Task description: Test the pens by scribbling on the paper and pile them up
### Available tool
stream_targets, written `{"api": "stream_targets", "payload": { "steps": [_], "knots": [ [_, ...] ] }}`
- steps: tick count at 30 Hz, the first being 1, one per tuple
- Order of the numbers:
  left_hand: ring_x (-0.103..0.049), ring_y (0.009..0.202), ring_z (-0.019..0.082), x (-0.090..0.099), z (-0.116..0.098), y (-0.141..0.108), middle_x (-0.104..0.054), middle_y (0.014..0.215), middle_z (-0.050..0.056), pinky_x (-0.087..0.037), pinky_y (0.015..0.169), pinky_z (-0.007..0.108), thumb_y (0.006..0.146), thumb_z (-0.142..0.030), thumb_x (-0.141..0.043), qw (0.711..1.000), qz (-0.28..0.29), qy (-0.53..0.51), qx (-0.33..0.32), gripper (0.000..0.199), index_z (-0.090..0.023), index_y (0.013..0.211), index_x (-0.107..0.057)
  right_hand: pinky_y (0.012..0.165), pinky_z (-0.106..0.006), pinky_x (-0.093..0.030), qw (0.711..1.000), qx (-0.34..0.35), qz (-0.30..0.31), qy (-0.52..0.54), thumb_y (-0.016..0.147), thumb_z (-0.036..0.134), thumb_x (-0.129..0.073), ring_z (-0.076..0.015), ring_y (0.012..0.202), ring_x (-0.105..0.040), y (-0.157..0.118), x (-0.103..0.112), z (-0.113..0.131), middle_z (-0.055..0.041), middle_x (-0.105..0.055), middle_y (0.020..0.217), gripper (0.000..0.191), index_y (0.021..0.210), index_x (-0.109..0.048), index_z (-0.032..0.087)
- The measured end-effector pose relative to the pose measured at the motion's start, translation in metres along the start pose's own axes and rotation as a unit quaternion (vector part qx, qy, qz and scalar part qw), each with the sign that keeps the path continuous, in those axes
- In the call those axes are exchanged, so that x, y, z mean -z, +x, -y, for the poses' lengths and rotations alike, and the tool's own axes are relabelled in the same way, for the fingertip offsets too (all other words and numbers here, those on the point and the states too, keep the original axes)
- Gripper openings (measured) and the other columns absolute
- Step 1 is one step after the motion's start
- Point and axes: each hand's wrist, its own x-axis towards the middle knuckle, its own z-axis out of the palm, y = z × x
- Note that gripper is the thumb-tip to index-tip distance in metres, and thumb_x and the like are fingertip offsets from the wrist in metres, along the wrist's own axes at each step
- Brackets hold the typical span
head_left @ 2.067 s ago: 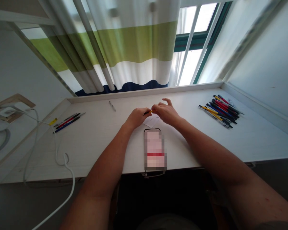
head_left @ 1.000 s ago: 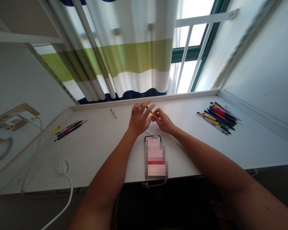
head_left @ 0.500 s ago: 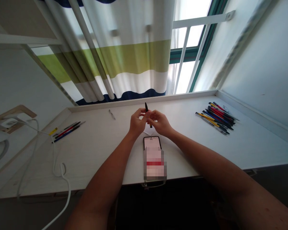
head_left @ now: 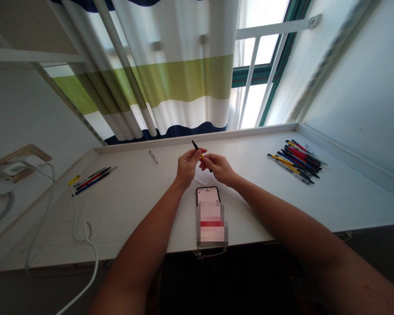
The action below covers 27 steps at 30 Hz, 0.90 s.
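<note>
Between both hands is a black-and-yellow pen [head_left: 195, 145], tilted with its black upper end pointing up and to the left. My left hand [head_left: 186, 168] is closed around its upper part. My right hand [head_left: 219, 167] pinches the lower part, where a yellow stretch and a dark lower end show. The fingers hide some of the pen. Just below the hands lies a small white slip of paper [head_left: 203, 177] on the desk. Nearer to me, a phone [head_left: 207, 192] with a lit, partly blurred screen rests flat.
On the right of the white desk [head_left: 249, 205] lies a pile of pens [head_left: 297, 161]. Several pens [head_left: 92, 179] lie at the left, and a single pen [head_left: 153, 157] sits near the back. White cables [head_left: 93, 251] run over the left side from a power strip [head_left: 16, 166].
The pen has tipped further left at its top, showing more of its yellow part. My right hand has shifted slightly away from my left, and more of the paper is visible.
</note>
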Motion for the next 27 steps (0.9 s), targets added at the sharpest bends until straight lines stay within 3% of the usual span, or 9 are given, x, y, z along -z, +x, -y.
{"api": "stream_targets", "payload": {
  "steps": [3,7,12,14,17,21,24,27],
  "knots": [
    [-0.065,0.063,0.014,0.001,0.0,0.0,-0.08,0.106,0.01,-0.057,0.058,0.032,0.085,-0.062,-0.077,1.0,0.007,0.0,0.008,0.046,-0.019,0.1,-0.079,0.074,-0.035,-0.054,1.0,-0.008,0.024,0.009,0.095,0.071,-0.055,-0.0167,0.072,-0.065,-0.001,-0.002,0.006,-0.0051,-0.073,0.083,0.054,0.087,-0.07,0.02],
    [-0.073,0.088,0.019,0.004,0.003,0.002,-0.08,0.109,0.01,-0.06,0.078,0.034,0.085,-0.061,-0.076,0.999,-0.016,0.033,-0.004,0.044,-0.019,0.099,-0.078,0.071,-0.034,-0.057,0.999,-0.037,0.022,0.023,0.089,0.076,-0.061,-0.0171,0.07,-0.067,-0.001,-0.002,0.004,-0.0064,-0.075,0.088,0.057,0.097,-0.07,0.02],
    [-0.074,0.1,0.022,0.007,0.007,0.005,-0.08,0.108,0.011,-0.056,0.084,0.036,0.092,-0.062,-0.067,0.995,-0.042,0.085,-0.029,0.045,-0.019,0.103,-0.074,0.08,-0.045,-0.063,0.971,-0.207,0.006,0.12,0.096,0.081,-0.039,-0.0269,0.085,-0.078,0.0,-0.001,-0.005,-0.015,-0.077,0.1,0.067,0.112,-0.063,0.02],
    [-0.075,0.1,0.023,0.008,0.008,0.006,-0.081,0.108,0.012,-0.055,0.084,0.036,0.094,-0.063,-0.064,0.994,-0.049,0.095,-0.037,0.046,-0.019,0.105,-0.072,0.089,-0.049,-0.062,0.955,-0.234,0.005,0.182,0.1,0.078,-0.028,-0.0297,0.096,-0.078,0.0,-0.002,-0.004,-0.0185,-0.077,0.105,0.068,0.114,-0.06,0.02],
    [-0.076,0.102,0.023,0.01,0.006,0.007,-0.081,0.108,0.012,-0.054,0.084,0.036,0.095,-0.064,-0.061,0.993,-0.052,0.101,-0.044,0.047,-0.02,0.106,-0.07,0.098,-0.049,-0.059,0.951,-0.229,-0.01,0.206,0.103,0.072,-0.031,-0.0294,0.108,-0.076,0.001,-0.002,0.001,-0.0194,-0.076,0.115,0.062,0.118,-0.059,0.019],
    [-0.076,0.103,0.023,0.011,0.003,0.007,-0.081,0.11,0.013,-0.054,0.084,0.036,0.096,-0.063,-0.061,0.993,-0.053,0.098,-0.045,0.045,-0.02,0.106,-0.069,0.098,-0.047,-0.057,0.98,-0.166,-0.01,0.105,0.095,0.063,-0.062,-0.0265,0.109,-0.074,0.001,0.002,0.001,-0.0133,-0.074,0.123,0.048,0.121,-0.064,0.022],
    [-0.076,0.102,0.023,0.007,0.002,0.005,-0.081,0.113,0.013,-0.055,0.085,0.036,0.095,-0.061,-0.063,0.995,-0.048,0.084,-0.036,0.043,-0.02,0.105,-0.068,0.092,-0.042,-0.057,0.997,-0.064,-0.013,0.034,0.08,0.057,-0.082,-0.0231,0.098,-0.072,0.0,0.001,-0.004,-0.0074,-0.077,0.108,0.044,0.104,-0.07,0.022],
    [-0.075,0.105,0.024,0.002,0.002,0.002,-0.08,0.116,0.013,-0.056,0.087,0.038,0.096,-0.062,-0.061,0.997,-0.024,0.069,-0.023,0.044,-0.02,0.105,-0.068,0.086,-0.04,-0.057,0.999,-0.032,-0.015,0.032,0.085,0.065,-0.074,-0.0205,0.084,-0.07,0.0,-0.002,-0.007,-0.006,-0.076,0.088,0.045,0.088,-0.07,0.02]
  ]
}}
